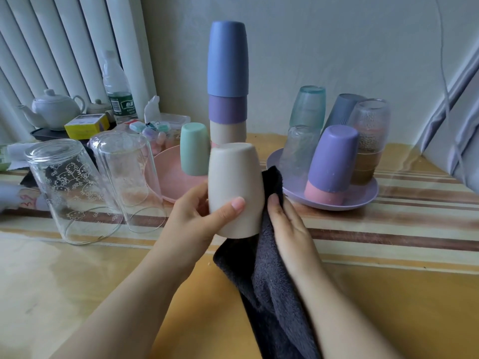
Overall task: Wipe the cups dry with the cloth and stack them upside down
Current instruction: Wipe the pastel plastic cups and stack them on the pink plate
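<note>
My left hand [199, 216] grips a cream cup [234, 182], held upside down above the table, thumb across its side. My right hand [287, 226] presses a dark grey cloth [269, 281] against the cup's right side; the cloth hangs down to the table. Behind the cup rises a stack of upside-down cups [227, 84], blue on top, then purple and beige. A green cup [194, 149] stands inverted on a pink plate [171, 177]. On a purple plate [363, 200] stand several inverted cups, among them a purple one [333, 159] over a pink one.
Two upside-down glasses [72, 193] [124, 172] stand at the left. Behind them are a white teapot [54, 110], a water bottle [116, 86], a yellow box and small clutter. A wall and radiator close off the back. A grey fabric edge sits at the far right.
</note>
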